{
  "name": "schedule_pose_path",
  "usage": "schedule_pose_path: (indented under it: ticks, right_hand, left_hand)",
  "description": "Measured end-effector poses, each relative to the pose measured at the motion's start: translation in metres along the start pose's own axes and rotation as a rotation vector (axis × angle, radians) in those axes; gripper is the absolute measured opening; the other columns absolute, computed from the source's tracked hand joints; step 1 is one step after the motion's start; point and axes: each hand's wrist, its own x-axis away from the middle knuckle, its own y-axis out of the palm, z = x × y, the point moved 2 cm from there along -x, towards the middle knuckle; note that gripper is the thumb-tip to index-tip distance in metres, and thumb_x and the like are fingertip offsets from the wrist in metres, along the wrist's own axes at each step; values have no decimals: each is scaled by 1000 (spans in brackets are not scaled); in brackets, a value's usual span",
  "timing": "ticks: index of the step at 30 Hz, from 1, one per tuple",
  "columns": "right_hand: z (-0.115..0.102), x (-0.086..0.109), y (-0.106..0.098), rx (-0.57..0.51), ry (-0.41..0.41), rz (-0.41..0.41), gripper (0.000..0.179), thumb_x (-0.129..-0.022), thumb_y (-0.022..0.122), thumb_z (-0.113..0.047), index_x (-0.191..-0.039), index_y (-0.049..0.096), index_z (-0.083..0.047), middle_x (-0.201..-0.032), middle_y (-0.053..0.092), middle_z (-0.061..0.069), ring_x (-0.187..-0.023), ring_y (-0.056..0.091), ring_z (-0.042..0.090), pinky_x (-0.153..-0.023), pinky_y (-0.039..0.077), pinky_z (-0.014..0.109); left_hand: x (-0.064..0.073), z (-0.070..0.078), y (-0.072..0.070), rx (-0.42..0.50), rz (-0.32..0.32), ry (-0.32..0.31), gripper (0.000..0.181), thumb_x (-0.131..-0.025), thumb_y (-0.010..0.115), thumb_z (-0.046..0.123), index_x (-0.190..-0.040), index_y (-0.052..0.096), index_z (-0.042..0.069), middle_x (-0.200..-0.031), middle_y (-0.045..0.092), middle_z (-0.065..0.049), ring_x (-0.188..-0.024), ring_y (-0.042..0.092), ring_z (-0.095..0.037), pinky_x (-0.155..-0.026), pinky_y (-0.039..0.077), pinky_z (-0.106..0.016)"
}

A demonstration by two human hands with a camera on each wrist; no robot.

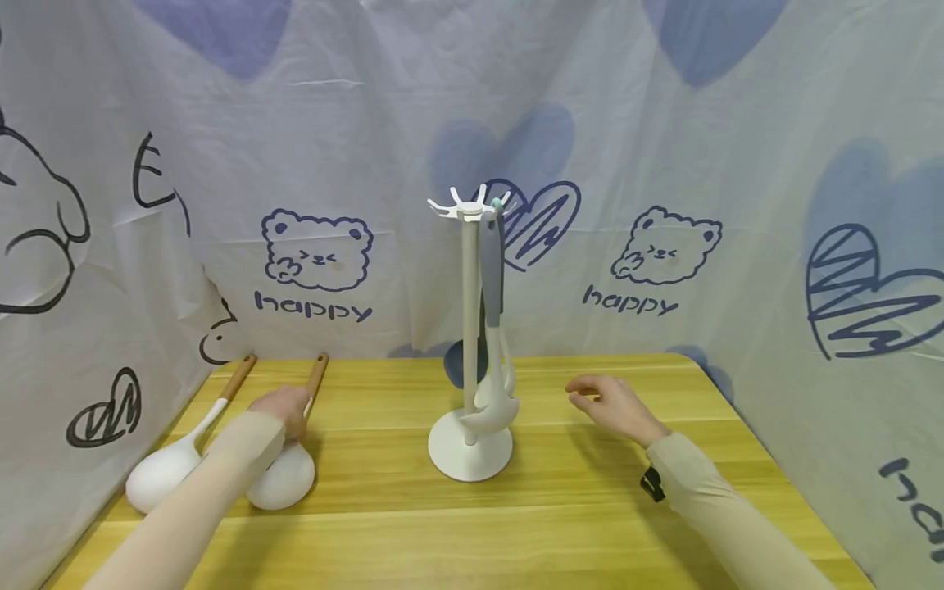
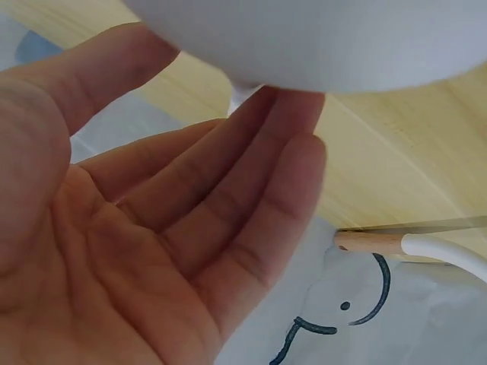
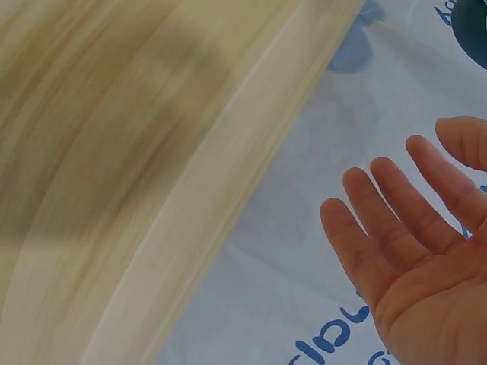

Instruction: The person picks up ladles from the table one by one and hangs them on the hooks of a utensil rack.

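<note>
My left hand (image 1: 283, 407) is over the neck of a ladle (image 1: 283, 479) with a white bowl and wooden handle. In the left wrist view, the thumb and slightly bent fingers (image 2: 285, 182) lie to either side of its white neck, just below the bowl; whether they touch it I cannot tell. A second such ladle (image 1: 164, 474) lies to the left of the first. My right hand (image 1: 615, 406) hovers above the table's right part, fingers loosely bent, holding nothing. Between the hands stands a white utensil rack (image 1: 470, 328).
Grey-handled utensils hang from the rack's right side, among them a white ladle (image 1: 492, 414). A dark blue utensil head (image 1: 456, 365) hangs behind the post. The wooden table (image 1: 546, 533) is bordered by a printed cloth (image 1: 413, 270) at the back and sides.
</note>
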Motion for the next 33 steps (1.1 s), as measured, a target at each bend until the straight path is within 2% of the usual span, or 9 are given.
schedule_pose_path:
  ticks: [1,2,4,11,19,25,33]
  right_hand:
    - [0,0,0,-3,0,1,28,-99,57,-16,-121,66,-2,-122,67,17,-113,63,35,-96,53,50]
    - [0,0,0,-7,1,2,28,-99,57,-16,-121,66,-2,-122,67,17,-113,63,35,-96,53,50]
    - [0,0,1,-12,1,9,27,-99,57,-16,-121,66,-2,-122,67,17,-113,63,35,-96,53,50]
    - [3,-1,2,-4,-1,2,26,-98,59,-16,-118,67,-3,-117,70,14,-108,65,32,-94,55,48]
    - [8,0,4,12,37,5,25,-98,59,-17,-118,69,-4,-115,71,13,-104,67,30,-90,55,47]
    - [13,0,8,92,28,-29,22,-97,61,-16,-112,70,-3,-107,73,12,-98,68,28,-86,57,46]
    - [22,0,9,183,66,-43,27,-97,60,-20,-118,69,-4,-121,69,14,-115,63,35,-98,50,53]
  left_hand:
    - [1,-1,0,0,-2,-5,38,-75,71,-1,-110,58,-3,-93,64,-18,-79,58,-27,-63,52,-38]
    - [1,-1,1,-1,-1,-10,26,-75,71,0,-98,59,-2,-89,62,-15,-76,56,-26,-62,51,-37]
    - [1,-2,1,-7,2,-13,22,-76,72,2,-94,59,0,-85,61,-13,-74,55,-25,-61,50,-36]
    - [-2,-4,5,-8,27,-17,23,-78,74,5,-94,59,-1,-86,62,-14,-75,55,-26,-61,50,-38]
    - [-3,-5,11,1,42,-15,21,-78,71,4,-94,59,-2,-87,62,-15,-75,55,-27,-62,51,-39]
    - [0,-5,14,-19,50,-2,18,-78,67,1,-94,58,-2,-85,61,-14,-74,54,-26,-61,49,-38]
    - [3,-3,17,-19,71,36,10,-83,64,2,-92,59,1,-81,60,-11,-71,53,-25,-59,47,-38]
